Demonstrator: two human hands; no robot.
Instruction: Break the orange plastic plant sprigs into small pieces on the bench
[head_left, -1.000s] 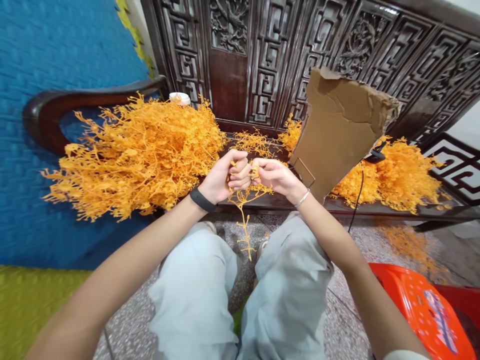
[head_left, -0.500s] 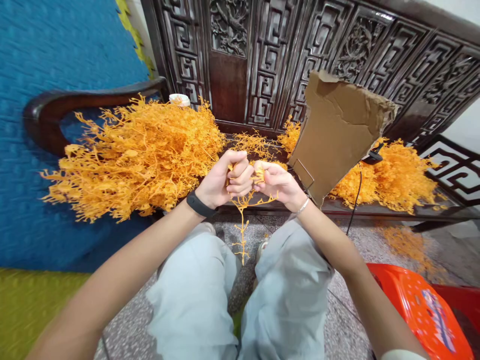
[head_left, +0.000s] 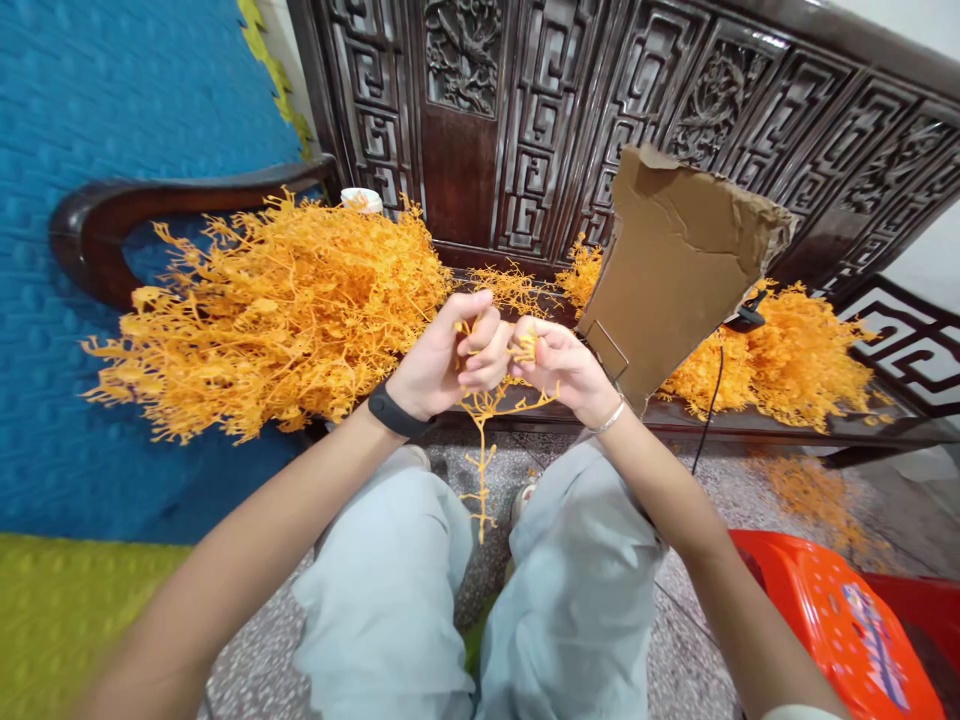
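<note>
Head view: clenching an orange sprig [head_left: 482, 450] in the left hand [head_left: 450, 358], pinching orange bits [head_left: 526, 346] in the right hand [head_left: 564, 368]. Dangles under both, right of the orange pile [head_left: 300, 320], slightly lower and further left than a second ago, so still busy with the same piece.

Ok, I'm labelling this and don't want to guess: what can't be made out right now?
- Head view: part of the orange sprig, hidden by the left hand.
- Head view: the base of the white container, hidden by the left orange pile.
- Head view: whatever sits behind the cardboard, which blocks it.
- Head view: the red stool, cut off by the bottom edge.
</note>
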